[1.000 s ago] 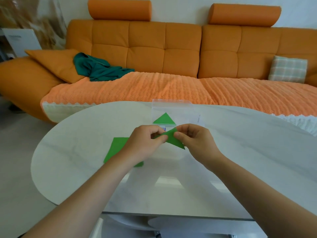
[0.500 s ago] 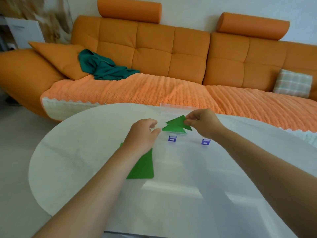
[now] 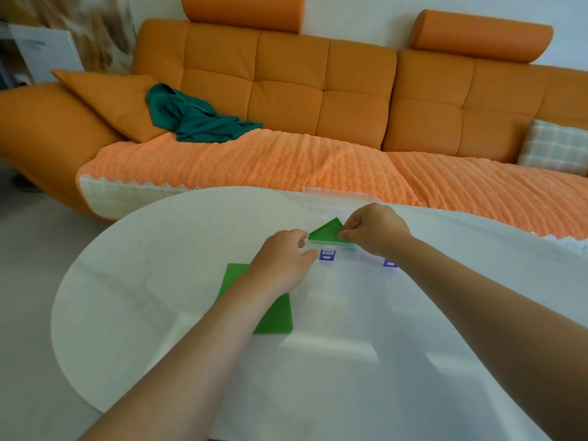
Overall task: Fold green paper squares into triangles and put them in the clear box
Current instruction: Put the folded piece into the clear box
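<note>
Pinching the right corner of a folded green paper triangle (image 3: pixel 327 233) between thumb and curled fingers, the right hand (image 3: pixel 375 230) holds it inside the open clear plastic box (image 3: pixel 337 198), low against the box's front wall, in the head view. The triangle's point tilts up and away from the person, and its long edge runs along that front wall. The box stands at the far edge of the white oval table (image 3: pixel 159 265), with 2 blue latches (image 3: pixel 327 254) on its near side.

The left hand (image 3: pixel 283 262) sits just left of the box, its curled fingertips at the front left corner, close to the triangle's left tip. Whether those fingers grip the box wall or only rest beside it cannot be told.

A flat green paper square (image 3: pixel 276 316) lies on the table nearer the person, partly hidden under the left forearm and well apart from the box.

Behind the table runs an orange leather sofa (image 3: pixel 286 90) with an orange textured throw (image 3: pixel 254 160) over its seat. A crumpled teal cloth (image 3: pixel 194 117) lies against an orange cushion (image 3: pixel 111 100) at the left end, and 1 plaid cushion (image 3: pixel 555 148) sits at the far right.
</note>
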{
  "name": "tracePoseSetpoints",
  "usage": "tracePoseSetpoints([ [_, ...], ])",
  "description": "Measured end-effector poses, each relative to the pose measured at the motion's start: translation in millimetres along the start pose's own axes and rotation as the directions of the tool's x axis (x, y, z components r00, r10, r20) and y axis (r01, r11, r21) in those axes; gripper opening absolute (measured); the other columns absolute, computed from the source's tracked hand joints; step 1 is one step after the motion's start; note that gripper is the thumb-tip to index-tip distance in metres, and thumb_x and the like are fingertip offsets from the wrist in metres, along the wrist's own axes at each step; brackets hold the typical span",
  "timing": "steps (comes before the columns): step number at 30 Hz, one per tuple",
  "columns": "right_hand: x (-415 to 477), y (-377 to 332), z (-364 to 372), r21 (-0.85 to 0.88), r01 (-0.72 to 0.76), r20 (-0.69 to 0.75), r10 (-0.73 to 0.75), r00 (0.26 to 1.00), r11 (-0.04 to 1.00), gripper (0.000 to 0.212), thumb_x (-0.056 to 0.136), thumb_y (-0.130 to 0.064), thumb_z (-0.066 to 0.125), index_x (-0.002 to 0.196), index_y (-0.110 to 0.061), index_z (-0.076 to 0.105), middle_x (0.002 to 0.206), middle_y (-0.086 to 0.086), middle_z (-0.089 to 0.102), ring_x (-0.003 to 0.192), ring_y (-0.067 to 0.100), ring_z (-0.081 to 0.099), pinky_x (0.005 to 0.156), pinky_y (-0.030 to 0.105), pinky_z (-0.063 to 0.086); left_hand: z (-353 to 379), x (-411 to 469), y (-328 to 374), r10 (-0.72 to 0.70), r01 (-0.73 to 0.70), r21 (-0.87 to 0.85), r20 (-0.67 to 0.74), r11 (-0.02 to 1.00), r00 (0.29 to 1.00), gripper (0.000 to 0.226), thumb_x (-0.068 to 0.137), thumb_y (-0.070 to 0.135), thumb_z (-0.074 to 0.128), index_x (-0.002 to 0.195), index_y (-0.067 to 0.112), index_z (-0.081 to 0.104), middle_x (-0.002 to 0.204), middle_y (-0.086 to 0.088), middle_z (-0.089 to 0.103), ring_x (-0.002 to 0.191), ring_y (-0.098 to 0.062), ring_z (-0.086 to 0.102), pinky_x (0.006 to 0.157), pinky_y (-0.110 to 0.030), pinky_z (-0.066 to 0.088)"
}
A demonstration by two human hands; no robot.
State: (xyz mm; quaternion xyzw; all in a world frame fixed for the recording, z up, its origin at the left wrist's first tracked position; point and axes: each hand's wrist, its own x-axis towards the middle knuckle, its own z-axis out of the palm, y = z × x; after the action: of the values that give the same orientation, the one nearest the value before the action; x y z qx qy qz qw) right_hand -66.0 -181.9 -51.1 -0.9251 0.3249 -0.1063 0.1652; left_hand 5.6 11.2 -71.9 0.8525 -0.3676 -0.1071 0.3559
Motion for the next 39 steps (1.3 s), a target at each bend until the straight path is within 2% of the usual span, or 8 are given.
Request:
tracePoseSetpoints([
  [12, -45, -31, -11, 0.159, 0.255, -0.149, -0.232, 0.961, 0.954, 0.006, 0.086, -0.031, 0.071, 0.091, -0.032, 0.073, 0.089, -0.018, 0.070, 0.064, -0.006, 0.054, 0.059, 0.017, 0.038, -28, -27, -22, 0.116, -0.112, 0.164, -0.018, 0.980, 0.993, 0.043, 0.097, 0.034, 0.056, 0.138, 0.023, 0.051, 0.133, 0.005, 0.052, 0.126, -0.014, 0.045, 0.104, -0.030, 0.039],
  [15, -70, -54, -1, 0.204, 0.397, 0.015, -0.408, 0.913, 0.895, 0.015, 0.084, -0.030, 0.074, 0.098, -0.032, 0.074, 0.095, -0.018, 0.069, 0.071, -0.010, 0.056, 0.069, 0.013, 0.041, -44, -45, -34, 0.135, -0.137, 0.245, 0.022, 0.960, 0.991, 0.037, 0.094, 0.038, 0.060, 0.129, 0.029, 0.054, 0.131, 0.010, 0.049, 0.128, -0.012, 0.039, 0.104, -0.032, 0.038],
  [18, -92, -68, 18, 0.204, 0.462, 0.224, -0.500, 0.836, 0.863, 0.038, 0.080, -0.038, 0.078, 0.117, -0.034, 0.068, 0.120, -0.016, 0.064, 0.100, 0.001, 0.060, 0.092, 0.023, 0.047, -59, -62, -49, 0.101, -0.132, 0.330, 0.109, 0.935, 0.989, 0.052, 0.086, 0.055, 0.063, 0.132, 0.034, 0.051, 0.132, 0.014, 0.043, 0.131, -0.008, 0.031, 0.107, -0.035, 0.037],
  [21, -106, -72, 33, 0.158, 0.493, 0.344, -0.516, 0.785, 0.856, 0.065, 0.076, -0.048, 0.078, 0.136, -0.035, 0.056, 0.145, -0.015, 0.049, 0.131, 0.004, 0.044, 0.111, 0.024, 0.033, -67, -75, -63, 0.054, -0.142, 0.373, 0.238, 0.917, 0.970, 0.084, 0.075, 0.071, 0.064, 0.146, 0.031, 0.040, 0.140, 0.015, 0.034, 0.134, -0.007, 0.022, 0.113, -0.032, 0.030],
  [24, -112, -72, 36, 0.124, 0.512, 0.343, -0.521, 0.782, 0.850, 0.068, 0.076, -0.051, 0.078, 0.138, -0.038, 0.053, 0.148, -0.016, 0.045, 0.134, 0.004, 0.038, 0.110, 0.021, 0.028, -68, -84, -72, 0.061, -0.162, 0.375, 0.267, 0.913, 0.962, 0.092, 0.076, 0.071, 0.063, 0.151, 0.029, 0.033, 0.148, 0.017, 0.027, 0.138, -0.006, 0.015, 0.115, -0.030, 0.024],
  [29, -115, -71, 36, 0.167, 0.480, 0.278, -0.508, 0.815, 0.861, 0.054, 0.080, -0.049, 0.075, 0.131, -0.038, 0.061, 0.141, -0.015, 0.052, 0.130, 0.003, 0.043, 0.107, 0.018, 0.030, -69, -87, -77, 0.111, -0.182, 0.313, 0.231, 0.932, 0.967, 0.067, 0.087, 0.063, 0.057, 0.146, 0.036, 0.043, 0.153, 0.020, 0.029, 0.142, -0.002, 0.014, 0.116, -0.030, 0.018],
  [32, -118, -68, 35, 0.237, 0.433, 0.293, -0.489, 0.822, 0.870, 0.052, 0.080, -0.054, 0.072, 0.129, -0.040, 0.061, 0.141, -0.016, 0.052, 0.130, 0.000, 0.042, 0.111, 0.022, 0.031, -74, -86, -76, 0.197, -0.251, 0.306, 0.198, 0.918, 0.960, 0.038, 0.092, 0.055, 0.056, 0.126, 0.040, 0.064, 0.148, 0.019, 0.041, 0.138, -0.004, 0.027, 0.115, -0.030, 0.024],
  [39, -121, -62, 43, 0.231, 0.516, 0.069, -0.543, 0.837, 0.825, 0.023, 0.086, -0.031, 0.072, 0.108, -0.028, 0.076, 0.119, -0.012, 0.069, 0.109, -0.001, 0.059, 0.102, 0.024, 0.044, -74, -84, -72, 0.322, -0.323, 0.214, 0.041, 0.922, 0.946, 0.013, 0.094, 0.033, 0.062, 0.095, 0.029, 0.074, 0.096, 0.020, 0.066, 0.098, 0.000, 0.054, 0.090, -0.032, 0.048],
])
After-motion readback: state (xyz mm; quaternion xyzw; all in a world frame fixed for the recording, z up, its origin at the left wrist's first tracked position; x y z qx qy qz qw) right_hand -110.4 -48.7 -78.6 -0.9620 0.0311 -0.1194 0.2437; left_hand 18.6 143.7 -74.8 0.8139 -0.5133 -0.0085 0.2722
